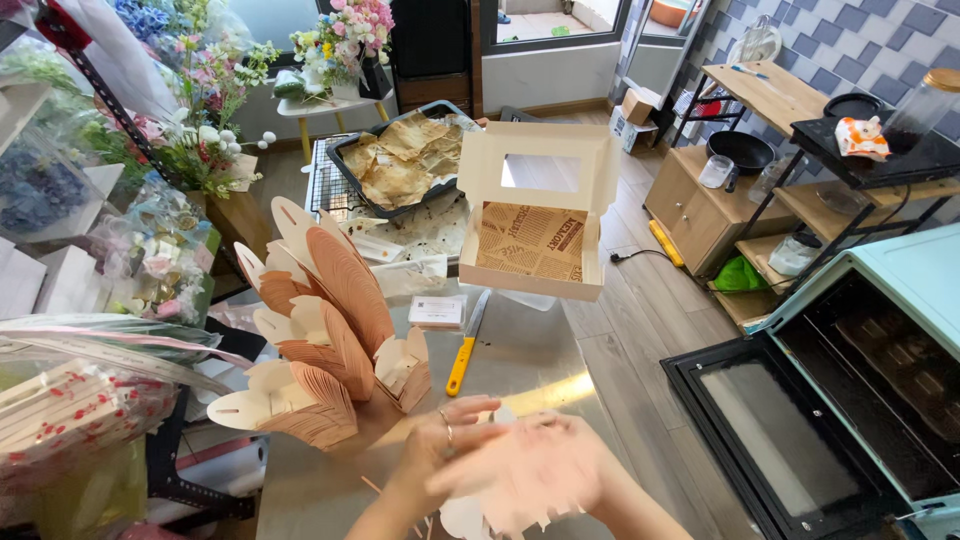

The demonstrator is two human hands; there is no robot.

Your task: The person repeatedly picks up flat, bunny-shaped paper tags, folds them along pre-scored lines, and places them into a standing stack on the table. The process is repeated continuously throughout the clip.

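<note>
Centrally, at six o'clock, a flat pale-pink die-cut carton blank is held over the steel worktop; motion blur hides its folds. The left hand, ringed, closes on its near edge; the right hand presses against the blank, its grip too blurred to tell. Judged step: shaping one blank into a small box; the next move calls for steady fingers on the side tabs. At nine o'clock, a fanned stack of matching blanks. At twelve o'clock, an open white window-lid box lined with brown printed paper; between, a yellow-handled knife and a small white label card.
</note>
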